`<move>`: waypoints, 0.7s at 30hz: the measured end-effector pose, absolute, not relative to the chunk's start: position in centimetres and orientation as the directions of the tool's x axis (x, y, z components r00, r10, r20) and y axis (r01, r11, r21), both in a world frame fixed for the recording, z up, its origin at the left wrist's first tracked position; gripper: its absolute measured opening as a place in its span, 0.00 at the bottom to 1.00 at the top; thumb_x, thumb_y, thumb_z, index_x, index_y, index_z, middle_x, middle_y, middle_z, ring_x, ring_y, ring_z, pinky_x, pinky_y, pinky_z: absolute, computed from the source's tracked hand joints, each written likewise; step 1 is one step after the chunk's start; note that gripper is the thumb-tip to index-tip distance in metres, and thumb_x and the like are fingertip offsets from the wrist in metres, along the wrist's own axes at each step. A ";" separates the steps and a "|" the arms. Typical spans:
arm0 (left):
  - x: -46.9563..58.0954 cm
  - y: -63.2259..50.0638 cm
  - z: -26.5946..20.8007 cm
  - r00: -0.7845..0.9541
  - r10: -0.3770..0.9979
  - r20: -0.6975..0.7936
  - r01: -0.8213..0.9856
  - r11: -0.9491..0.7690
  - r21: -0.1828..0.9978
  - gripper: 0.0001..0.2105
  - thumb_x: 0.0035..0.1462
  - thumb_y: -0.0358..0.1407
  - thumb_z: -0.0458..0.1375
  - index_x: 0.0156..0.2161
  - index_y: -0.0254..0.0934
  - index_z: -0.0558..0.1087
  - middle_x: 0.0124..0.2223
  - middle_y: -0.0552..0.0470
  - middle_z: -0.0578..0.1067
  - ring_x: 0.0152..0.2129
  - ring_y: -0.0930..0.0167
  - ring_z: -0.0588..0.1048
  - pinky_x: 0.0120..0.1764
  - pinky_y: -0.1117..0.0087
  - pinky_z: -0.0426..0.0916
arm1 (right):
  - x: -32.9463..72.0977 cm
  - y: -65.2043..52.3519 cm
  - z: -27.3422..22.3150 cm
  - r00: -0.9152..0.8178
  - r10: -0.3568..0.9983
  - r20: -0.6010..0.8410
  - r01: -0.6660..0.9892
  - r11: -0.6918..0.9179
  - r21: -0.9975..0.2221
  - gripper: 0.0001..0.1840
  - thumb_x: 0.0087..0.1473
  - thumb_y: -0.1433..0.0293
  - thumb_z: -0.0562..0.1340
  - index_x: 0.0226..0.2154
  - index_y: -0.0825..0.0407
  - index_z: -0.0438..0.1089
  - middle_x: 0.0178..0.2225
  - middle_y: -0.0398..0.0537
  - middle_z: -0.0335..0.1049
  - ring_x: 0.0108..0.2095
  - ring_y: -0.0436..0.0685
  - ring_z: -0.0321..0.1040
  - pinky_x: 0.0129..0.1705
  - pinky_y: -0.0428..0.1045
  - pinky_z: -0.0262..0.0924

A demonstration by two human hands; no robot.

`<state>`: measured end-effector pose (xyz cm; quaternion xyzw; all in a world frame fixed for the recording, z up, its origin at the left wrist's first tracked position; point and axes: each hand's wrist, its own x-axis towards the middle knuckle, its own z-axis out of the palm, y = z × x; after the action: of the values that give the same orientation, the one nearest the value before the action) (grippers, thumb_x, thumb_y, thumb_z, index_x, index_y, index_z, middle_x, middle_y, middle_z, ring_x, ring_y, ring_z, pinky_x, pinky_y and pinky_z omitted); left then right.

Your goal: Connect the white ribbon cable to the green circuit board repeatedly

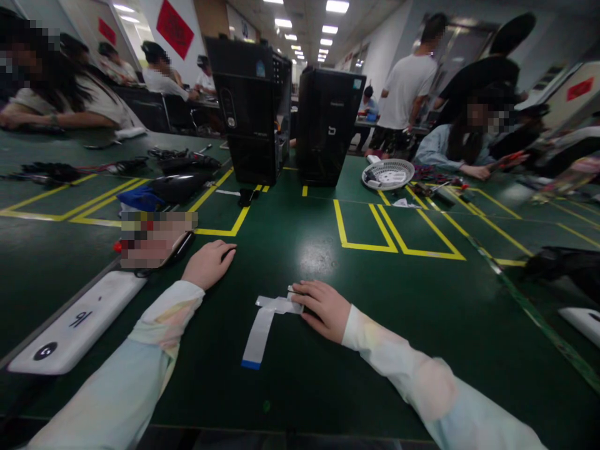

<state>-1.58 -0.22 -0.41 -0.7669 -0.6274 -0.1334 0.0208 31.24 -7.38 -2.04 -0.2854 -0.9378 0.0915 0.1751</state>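
Observation:
A white flat ribbon cable (260, 334) with a blue end lies on the green table, folded into an angle with its upper arm running to the right. My right hand (325, 307) is at that right end, fingers over the cable's tip and thumb underneath or beside it. My left hand (209, 264) rests on the table further up and to the left, holding nothing, its fingers stretched out and loosely bent. Nearest to it is a dark phone-like device (180, 247) with a blurred-out screen. Both forearms wear pale, multicoloured sleeves.
Two black computer towers (330, 125) stand at the back. A white round basket (388, 174) is to their right. A white power bank (77, 325), a blue-and-black bundle (159, 190) and dark cables (49, 172) lie at left. Yellow tape marks the table (300, 387). People sit and stand around.

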 end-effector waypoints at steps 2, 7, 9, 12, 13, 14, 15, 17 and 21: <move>-1.6 -0.2 -0.3 0.175 0.959 0.221 0.968 -0.209 0.141 0.24 0.62 0.44 0.41 0.50 0.33 0.73 0.44 0.42 0.74 0.43 0.60 0.72 0.45 0.60 0.67 | 30.8 -7.8 -1.8 -0.801 0.543 0.250 0.479 0.834 -0.275 0.21 0.60 0.68 0.54 0.55 0.52 0.62 0.59 0.52 0.60 0.61 0.59 0.53 0.61 0.60 0.51; -1.6 -0.3 -0.1 0.174 0.963 0.203 0.968 -0.206 0.147 0.25 0.62 0.44 0.41 0.51 0.32 0.72 0.45 0.42 0.74 0.43 0.61 0.72 0.45 0.61 0.67 | 30.9 -8.7 -1.3 -0.837 0.515 0.186 0.456 0.843 -0.284 0.23 0.60 0.68 0.53 0.57 0.51 0.61 0.61 0.52 0.58 0.62 0.58 0.50 0.61 0.61 0.49; -1.6 -0.3 -0.1 0.176 0.964 0.200 0.967 -0.207 0.148 0.25 0.62 0.44 0.41 0.51 0.32 0.72 0.45 0.42 0.74 0.43 0.60 0.72 0.45 0.60 0.67 | 31.0 -8.8 -1.1 -0.843 0.513 0.163 0.453 0.839 -0.301 0.23 0.60 0.67 0.53 0.58 0.51 0.60 0.61 0.51 0.57 0.63 0.58 0.49 0.62 0.61 0.47; -1.7 -0.3 -0.2 0.174 0.964 0.202 0.967 -0.207 0.152 0.25 0.62 0.44 0.41 0.52 0.32 0.72 0.44 0.42 0.74 0.43 0.60 0.72 0.45 0.60 0.67 | 31.0 -8.9 -0.9 -0.855 0.501 0.135 0.440 0.837 -0.325 0.24 0.59 0.65 0.54 0.58 0.51 0.60 0.62 0.51 0.56 0.63 0.58 0.48 0.63 0.61 0.45; -1.7 -0.3 -0.2 0.174 0.963 0.204 0.967 -0.207 0.152 0.25 0.62 0.44 0.41 0.52 0.32 0.72 0.44 0.42 0.74 0.43 0.60 0.72 0.45 0.60 0.67 | 31.0 -8.9 -0.9 -0.860 0.495 0.128 0.433 0.838 -0.332 0.25 0.59 0.65 0.54 0.58 0.51 0.60 0.62 0.51 0.56 0.64 0.58 0.48 0.63 0.61 0.44; -1.7 -0.3 -0.2 0.176 0.962 0.209 0.966 -0.209 0.151 0.25 0.62 0.44 0.41 0.51 0.32 0.72 0.44 0.42 0.74 0.43 0.60 0.72 0.45 0.60 0.67 | 31.0 -9.0 -0.8 -0.865 0.486 0.122 0.424 0.840 -0.339 0.25 0.59 0.64 0.54 0.58 0.51 0.60 0.62 0.51 0.56 0.64 0.58 0.47 0.64 0.60 0.43; -1.8 -0.3 -0.2 0.179 0.960 0.214 0.966 -0.213 0.149 0.25 0.62 0.44 0.41 0.51 0.32 0.72 0.44 0.42 0.74 0.43 0.60 0.72 0.44 0.60 0.67 | 31.0 -9.1 -0.8 -0.871 0.477 0.120 0.414 0.842 -0.345 0.26 0.59 0.63 0.54 0.59 0.51 0.60 0.63 0.50 0.55 0.64 0.58 0.47 0.64 0.60 0.42; -1.9 -0.3 -0.2 0.187 0.958 0.218 0.965 -0.221 0.144 0.25 0.62 0.44 0.41 0.51 0.32 0.72 0.44 0.42 0.74 0.43 0.60 0.72 0.44 0.60 0.67 | 31.1 -9.2 -0.7 -0.874 0.468 0.131 0.402 0.848 -0.346 0.27 0.60 0.60 0.53 0.60 0.51 0.58 0.64 0.51 0.53 0.64 0.57 0.47 0.64 0.59 0.41; -1.9 -0.3 -0.2 0.184 0.960 0.209 0.965 -0.217 0.147 0.25 0.61 0.45 0.41 0.51 0.32 0.72 0.43 0.42 0.74 0.42 0.61 0.72 0.43 0.60 0.68 | 33.0 -7.7 -0.9 -0.790 0.581 0.196 0.543 0.811 -0.219 0.29 0.61 0.57 0.51 0.61 0.50 0.55 0.65 0.53 0.49 0.64 0.59 0.46 0.64 0.62 0.39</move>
<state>-1.89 -0.25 -0.18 -0.7694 -0.6256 -0.1284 0.0088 33.02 -7.69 -0.90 -0.2980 -0.9430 0.0756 0.1278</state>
